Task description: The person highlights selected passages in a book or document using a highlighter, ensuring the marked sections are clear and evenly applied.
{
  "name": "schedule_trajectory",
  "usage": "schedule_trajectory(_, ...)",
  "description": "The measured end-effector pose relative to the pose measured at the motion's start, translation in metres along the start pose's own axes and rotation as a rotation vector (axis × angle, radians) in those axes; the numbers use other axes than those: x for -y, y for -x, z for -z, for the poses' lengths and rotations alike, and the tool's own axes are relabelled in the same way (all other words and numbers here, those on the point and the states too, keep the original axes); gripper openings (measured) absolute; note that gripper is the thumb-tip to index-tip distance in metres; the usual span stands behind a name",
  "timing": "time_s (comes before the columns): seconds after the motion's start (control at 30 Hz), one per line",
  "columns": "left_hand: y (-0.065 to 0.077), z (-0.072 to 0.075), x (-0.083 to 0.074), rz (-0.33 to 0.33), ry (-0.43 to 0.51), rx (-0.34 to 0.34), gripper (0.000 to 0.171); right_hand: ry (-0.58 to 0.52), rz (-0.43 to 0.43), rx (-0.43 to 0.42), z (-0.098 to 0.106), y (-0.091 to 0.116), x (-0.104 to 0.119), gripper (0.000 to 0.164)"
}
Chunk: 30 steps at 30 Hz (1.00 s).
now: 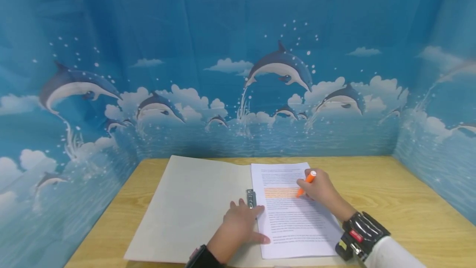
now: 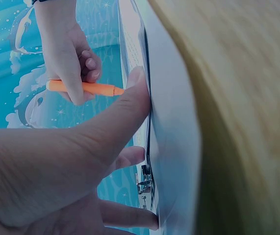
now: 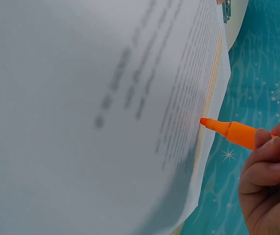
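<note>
My right hand [image 1: 322,188] pinches an orange highlighter [image 1: 307,183], its tip down at the printed sheets [image 1: 293,226]. Several lines in the upper half of the top page carry orange marking. In the right wrist view the highlighter [image 3: 242,134] points at the end of the marked lines. Spread fingers of my left hand [image 1: 239,224] rest on the page's left edge and the open folder [image 1: 193,206]. Just beyond that hand is a metal clip [image 1: 251,198] at the folder's fold. The left wrist view shows the thumb [image 2: 125,105] lying on the paper's edge.
A wooden table [image 1: 386,189] lies under the folder, with bare wood to its right and left. Behind and at both sides hangs a blue curtain [image 1: 208,32] printed with dolphins. A black wrist strap [image 1: 366,230] sits on the right forearm.
</note>
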<state>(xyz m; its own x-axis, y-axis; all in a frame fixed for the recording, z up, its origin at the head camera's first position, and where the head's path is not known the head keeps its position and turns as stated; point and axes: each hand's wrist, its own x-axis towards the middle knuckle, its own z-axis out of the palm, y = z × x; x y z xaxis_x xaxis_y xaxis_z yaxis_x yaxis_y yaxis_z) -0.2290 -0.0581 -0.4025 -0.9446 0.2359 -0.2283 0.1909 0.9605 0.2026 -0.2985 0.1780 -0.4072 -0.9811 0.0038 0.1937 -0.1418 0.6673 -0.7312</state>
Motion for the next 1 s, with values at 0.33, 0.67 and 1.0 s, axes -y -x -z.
schedule_trajectory(0.33,0.002,0.001,0.001,-0.008,0.002,-0.005,0.089,0.019,-0.028,-0.005,0.011,0.001,-0.007,0.036)
schedule_trajectory(0.67,0.002,-0.001,0.002,-0.015,0.008,-0.012,0.089,0.041,-0.038,-0.016,0.020,0.003,-0.016,0.035)
schedule_trajectory(1.0,0.000,-0.001,0.000,-0.011,0.003,-0.014,0.089,0.060,-0.032,-0.019,0.029,0.004,-0.021,0.036)
